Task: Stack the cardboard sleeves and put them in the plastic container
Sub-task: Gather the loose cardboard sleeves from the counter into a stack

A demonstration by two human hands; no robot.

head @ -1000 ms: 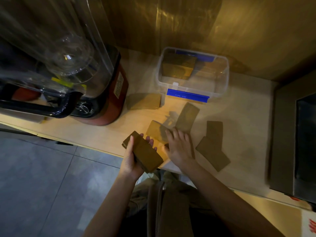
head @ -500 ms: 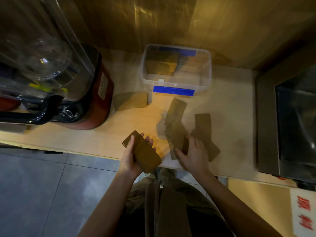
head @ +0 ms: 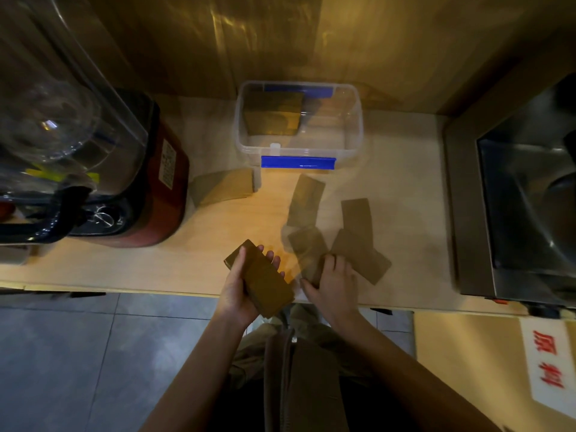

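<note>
Head view: the left hand [head: 241, 291] is clamped around a stack of cardboard sleeves [head: 261, 279], thumb on the near left edge and fingers wrapped under the far side, held above the counter's front edge. The right hand [head: 335, 280] lies on the counter [head: 124, 269] just beside it, fingers curled onto a loose sleeve [head: 307, 252]; this area is blurred, so whether the sleeve is pinched or only pressed cannot be told. Three more sleeves lie flat nearby: one [head: 361, 260] touching the right hand, one [head: 357, 218] overlapping it behind, one [head: 305, 201] toward the plastic container [head: 353, 145]. The open container sits at the back of the counter with sleeves standing inside [head: 272, 115] at its left. A further sleeve pile [head: 224, 187] rests just left of it, beside the blender [head: 93, 157]. A metal appliance [head: 514, 198] bounds the right side.
</note>
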